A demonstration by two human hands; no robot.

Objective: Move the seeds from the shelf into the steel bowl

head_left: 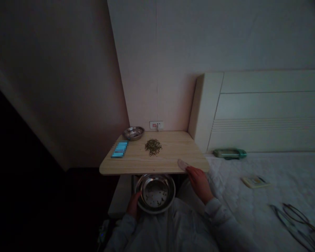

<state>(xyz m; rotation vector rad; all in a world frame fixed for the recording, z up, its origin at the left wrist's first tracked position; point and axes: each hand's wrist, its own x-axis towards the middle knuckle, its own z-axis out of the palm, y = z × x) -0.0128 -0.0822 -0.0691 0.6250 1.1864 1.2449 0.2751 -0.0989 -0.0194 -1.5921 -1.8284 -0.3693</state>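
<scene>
My left hand (134, 204) grips the left rim of a shiny metal bowl (170, 203), held just below the front edge of the small wooden table (136, 166). Small dark bits lie scattered in the bottom of that bowl. At the table's front right, my right hand (199, 182) is closed on a pale, flat piece, perhaps a folded tissue (182, 164), which rests against the tabletop. A loose pile of small greenish-brown seeds or dried bits (153, 146) lies mid-table, apart from both hands.
A second metal bowl (133, 133) stands at the table's back left, behind a phone with a blurred screen (120, 149). A wall socket (156, 125) sits behind the table. On the bed at right are a green bottle (229, 153), a small pale box (255, 181) and cables (295, 218).
</scene>
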